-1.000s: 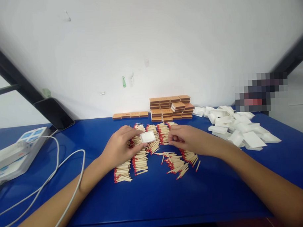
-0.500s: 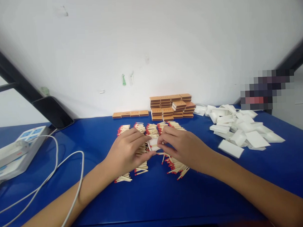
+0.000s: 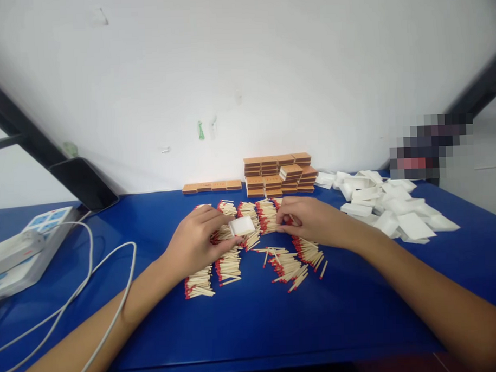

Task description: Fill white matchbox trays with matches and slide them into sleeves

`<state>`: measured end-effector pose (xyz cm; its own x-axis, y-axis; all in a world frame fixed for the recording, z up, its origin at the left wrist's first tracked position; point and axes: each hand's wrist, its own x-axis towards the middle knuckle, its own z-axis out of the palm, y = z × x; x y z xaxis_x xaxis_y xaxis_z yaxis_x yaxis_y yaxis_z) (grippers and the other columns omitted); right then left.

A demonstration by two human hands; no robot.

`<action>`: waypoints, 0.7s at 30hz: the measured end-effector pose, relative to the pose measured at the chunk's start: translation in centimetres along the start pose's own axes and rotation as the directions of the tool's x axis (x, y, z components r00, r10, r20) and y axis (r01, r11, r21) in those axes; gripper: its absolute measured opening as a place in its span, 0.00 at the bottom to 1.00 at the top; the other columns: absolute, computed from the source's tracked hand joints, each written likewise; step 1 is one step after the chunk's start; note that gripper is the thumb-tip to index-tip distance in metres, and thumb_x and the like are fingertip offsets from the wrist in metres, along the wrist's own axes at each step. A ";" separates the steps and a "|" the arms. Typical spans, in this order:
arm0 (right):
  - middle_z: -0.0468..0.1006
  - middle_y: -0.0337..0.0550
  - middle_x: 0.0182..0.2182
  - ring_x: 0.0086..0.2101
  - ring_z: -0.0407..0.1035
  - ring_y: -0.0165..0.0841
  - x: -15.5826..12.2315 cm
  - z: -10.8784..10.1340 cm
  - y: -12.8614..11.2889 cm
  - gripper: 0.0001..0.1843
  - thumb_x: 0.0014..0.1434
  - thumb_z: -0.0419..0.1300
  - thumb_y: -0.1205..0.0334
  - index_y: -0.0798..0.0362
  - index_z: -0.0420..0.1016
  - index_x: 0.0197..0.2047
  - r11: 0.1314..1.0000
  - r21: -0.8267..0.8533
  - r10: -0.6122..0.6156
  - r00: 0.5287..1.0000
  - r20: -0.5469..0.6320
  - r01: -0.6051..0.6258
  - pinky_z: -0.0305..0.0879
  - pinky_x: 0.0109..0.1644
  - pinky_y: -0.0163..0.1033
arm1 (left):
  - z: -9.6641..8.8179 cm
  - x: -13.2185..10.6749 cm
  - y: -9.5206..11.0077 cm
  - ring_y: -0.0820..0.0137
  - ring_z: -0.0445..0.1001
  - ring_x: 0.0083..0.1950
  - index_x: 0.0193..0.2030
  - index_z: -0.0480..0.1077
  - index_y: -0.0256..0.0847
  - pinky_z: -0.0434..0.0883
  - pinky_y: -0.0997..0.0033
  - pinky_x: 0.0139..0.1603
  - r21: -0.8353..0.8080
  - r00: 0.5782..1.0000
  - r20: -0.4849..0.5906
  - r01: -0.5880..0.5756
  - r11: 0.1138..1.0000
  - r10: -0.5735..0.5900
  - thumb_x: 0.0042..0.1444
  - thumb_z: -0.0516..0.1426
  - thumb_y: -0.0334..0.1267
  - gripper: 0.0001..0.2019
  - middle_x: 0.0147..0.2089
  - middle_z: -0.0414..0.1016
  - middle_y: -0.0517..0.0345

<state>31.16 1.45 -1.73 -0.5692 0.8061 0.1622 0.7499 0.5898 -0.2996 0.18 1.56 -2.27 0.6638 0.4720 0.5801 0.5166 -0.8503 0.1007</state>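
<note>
My left hand (image 3: 196,239) holds a small white matchbox tray (image 3: 242,226) between thumb and fingers, just above the heaps of red-tipped matches (image 3: 275,258) on the blue table (image 3: 253,321). My right hand (image 3: 308,219) rests on the matches to the right of the tray, its fingers curled in a pinch over a bundle of them. What exactly the pinch holds is hidden by the fingers.
Stacked orange matchbox sleeves (image 3: 278,175) and a low row of them (image 3: 212,186) stand against the white wall. A heap of white trays (image 3: 389,205) lies at the right. At the left are a white power strip (image 3: 20,253), white cables (image 3: 100,278) and a dark phone (image 3: 84,183).
Half a second ago both hands met over the white tray. Now my right hand has moved right onto the matches, and the left has lifted the tray a little.
</note>
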 end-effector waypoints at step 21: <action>0.74 0.40 0.34 0.33 0.67 0.32 -0.5 -0.4 -2.9 0.11 0.71 0.59 0.55 0.51 0.74 0.38 0.971 0.230 -0.048 0.994 -0.094 0.068 0.61 0.37 0.37 | 0.2 0.2 0.9 0.64 0.74 0.39 0.53 0.76 0.35 0.72 0.60 0.42 -0.050 0.999 0.017 -0.037 0.998 0.038 0.65 0.64 0.47 0.17 0.38 0.80 0.51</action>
<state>29.37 -0.62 -0.54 -0.5700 0.7781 0.2640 0.6118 0.6164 -0.4957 0.89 0.93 -2.28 0.6923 0.4431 0.5695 0.4636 -0.8779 0.1194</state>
